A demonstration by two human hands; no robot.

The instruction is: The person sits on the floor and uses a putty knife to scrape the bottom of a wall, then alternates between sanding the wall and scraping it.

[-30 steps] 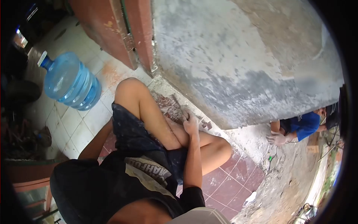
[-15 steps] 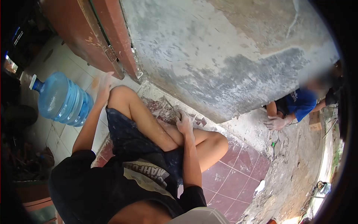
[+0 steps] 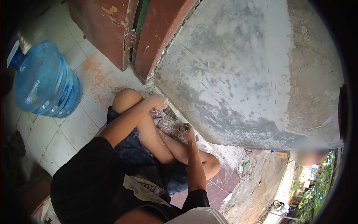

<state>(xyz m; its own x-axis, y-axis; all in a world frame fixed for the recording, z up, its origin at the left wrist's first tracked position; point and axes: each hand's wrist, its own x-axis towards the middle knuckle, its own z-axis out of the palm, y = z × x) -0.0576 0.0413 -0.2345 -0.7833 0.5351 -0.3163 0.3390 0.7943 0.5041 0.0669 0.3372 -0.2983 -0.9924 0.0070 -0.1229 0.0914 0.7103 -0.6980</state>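
My right hand, coated in pale dust, is closed around a chisel-like metal tool; its dark end shows at the top of the fist. Just ahead, at the foot of the wall, my left hand reaches across my raised knee with its fingers curled in. What that hand holds is hidden. Between both hands and my crossed shins lies broken rubble with dust and reddish tile pieces. The plastered grey wall rises right beside the hands.
A blue water jug lies on its side on white tiles at left. A reddish-brown wooden door and its frame stand ahead. Red tiles lie at my right. Past the wall's corner are another person's hand and a cardboard box.
My left hand has moved from beside my knee forward to the wall's foot, its fingers now curled. My right hand still grips the tool. The view has turned, and the other person is mostly hidden.
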